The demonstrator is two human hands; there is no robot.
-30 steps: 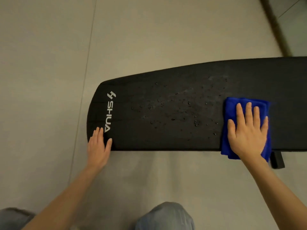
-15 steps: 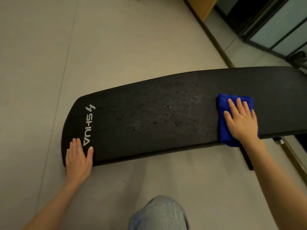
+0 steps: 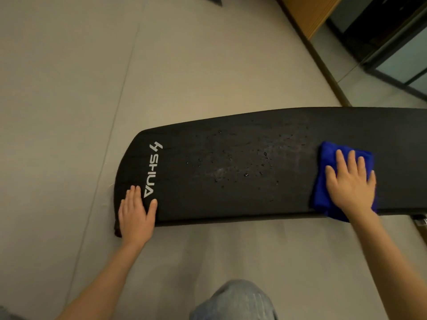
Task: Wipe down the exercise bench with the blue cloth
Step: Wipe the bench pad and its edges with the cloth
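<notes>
Grey floor (image 3: pixel 69 88), 1 black padded exercise bench (image 3: pixel 231 199). I count 2 hands: left hand (image 3: pixel 136 215) flat, fingers straight, on its rounded end; right hand (image 3: pixel 349 183), fingers spread straight, presses 1 folded blue cloth (image 3: pixel 322 188) right of the droplets (image 3: pixel 246 174). Cloth barely moved vs 0.5 s ago.

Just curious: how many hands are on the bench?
2. The left hand rests at the logo end of the bench; the right hand presses the blue cloth farther right.

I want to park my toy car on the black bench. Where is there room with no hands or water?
Bare bench lies between the SHUA logo and the water drops, and past the blue cloth toward the picture's right edge. Crowded: the drops in the middle, the right hand pressing the cloth, the left hand on the near corner.
</notes>
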